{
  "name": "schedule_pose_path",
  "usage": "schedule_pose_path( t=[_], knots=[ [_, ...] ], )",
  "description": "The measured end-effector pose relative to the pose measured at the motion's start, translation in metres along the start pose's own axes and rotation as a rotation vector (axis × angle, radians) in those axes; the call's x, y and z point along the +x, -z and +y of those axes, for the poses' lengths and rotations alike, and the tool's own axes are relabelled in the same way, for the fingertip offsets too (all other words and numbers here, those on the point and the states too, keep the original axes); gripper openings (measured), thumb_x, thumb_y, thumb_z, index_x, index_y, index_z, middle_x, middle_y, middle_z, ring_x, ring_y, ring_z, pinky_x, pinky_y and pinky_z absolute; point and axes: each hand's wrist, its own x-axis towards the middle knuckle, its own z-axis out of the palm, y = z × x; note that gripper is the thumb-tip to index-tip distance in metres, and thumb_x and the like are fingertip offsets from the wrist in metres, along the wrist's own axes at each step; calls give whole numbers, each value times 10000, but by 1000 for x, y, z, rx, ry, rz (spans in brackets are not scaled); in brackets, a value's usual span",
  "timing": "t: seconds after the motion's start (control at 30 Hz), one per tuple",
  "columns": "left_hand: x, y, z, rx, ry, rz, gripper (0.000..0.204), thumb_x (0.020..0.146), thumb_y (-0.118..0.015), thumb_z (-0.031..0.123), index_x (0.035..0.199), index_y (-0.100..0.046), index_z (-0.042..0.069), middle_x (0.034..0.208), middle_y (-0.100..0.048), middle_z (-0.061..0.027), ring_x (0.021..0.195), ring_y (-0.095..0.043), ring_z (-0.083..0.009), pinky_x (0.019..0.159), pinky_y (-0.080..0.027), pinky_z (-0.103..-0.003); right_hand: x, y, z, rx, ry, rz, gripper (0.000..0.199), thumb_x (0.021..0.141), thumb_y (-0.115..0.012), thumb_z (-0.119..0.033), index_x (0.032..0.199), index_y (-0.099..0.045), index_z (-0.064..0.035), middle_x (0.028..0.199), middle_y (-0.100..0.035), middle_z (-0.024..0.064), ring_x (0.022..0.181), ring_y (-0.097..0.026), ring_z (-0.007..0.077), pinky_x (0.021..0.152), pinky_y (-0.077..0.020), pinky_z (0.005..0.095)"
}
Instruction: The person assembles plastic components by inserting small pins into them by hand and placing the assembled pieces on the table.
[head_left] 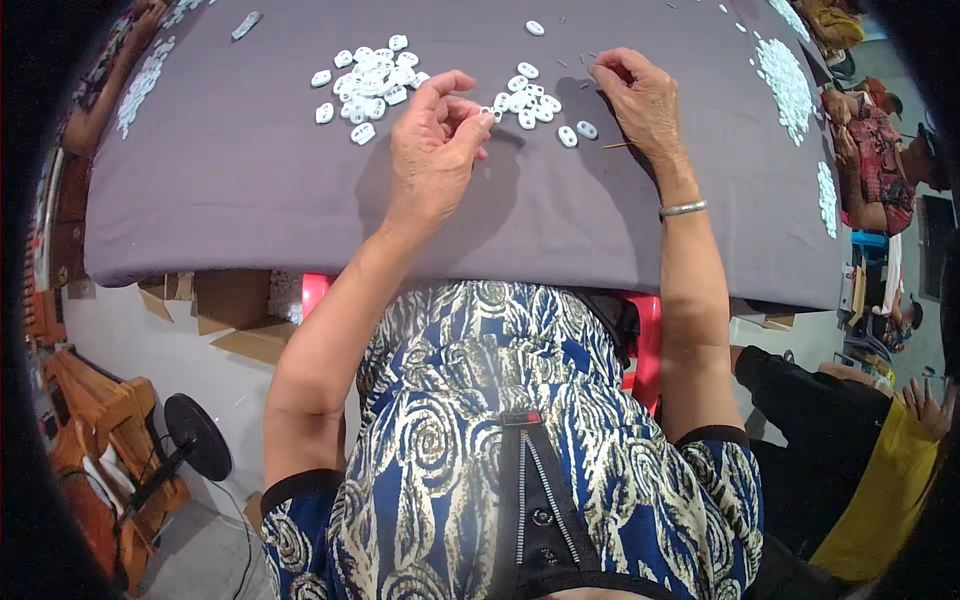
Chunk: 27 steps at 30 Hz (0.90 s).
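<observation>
My left hand (432,150) is closed, thumb and forefinger pinching a small white plastic piece (486,113) that looks like part of a cord lock. Just beyond it lies a small cluster of white oval two-holed pieces (527,100). A larger heap of the same ovals (375,80) sits to the left of my left hand. My right hand (640,100) is held in a pinch over the cloth; what its fingertips grip is too small to make out. A thin brown stick (618,146) shows beside its heel. Tiny grey spring-like bits (585,85) lie near its fingertips.
A grey cloth (250,200) covers the table. More white pieces form a big pile (785,85) at the right, with other people seated along that side. Below the left edge stand an open cardboard box (235,305) and a black fan (197,437).
</observation>
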Motion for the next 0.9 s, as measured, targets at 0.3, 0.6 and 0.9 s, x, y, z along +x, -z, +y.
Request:
schedule_pose_path(
  t=[0.3, 0.6, 0.9],
  knots=[
    [0, -1, -2, -6, -7, 1, 299, 865, -592, -2, 1151, -506, 9, 839, -550, -16, 710, -531, -66, 604, -483, -210, -2, -17, -20, 19, 169, -149, 88, 806, -636, -84, 871, -638, -26, 758, -585, 75, 688, -582, 216, 642, -475, 319],
    [0, 0, -2, 3, -1, -2, 307, 862, -592, -3, 1154, -499, 3, 842, -543, -18, 713, -528, -69, 603, -481, -209, -7, -5, -25, 30, 113, -192, 80, 803, -635, -83, 853, -638, -20, 767, -596, 74, 665, -583, 197, 626, -470, 305],
    [2, 0, -2, 0, 1, -4, 308, 853, -601, 0, 1146, -503, 6, 838, -551, -20, 715, -537, -67, 587, -479, -202, -7, -1, -30, -21, 158, -305, 85, 796, -638, -93, 842, -638, -21, 743, -577, 69, 657, -565, 205, 619, -457, 312]
  ],
)
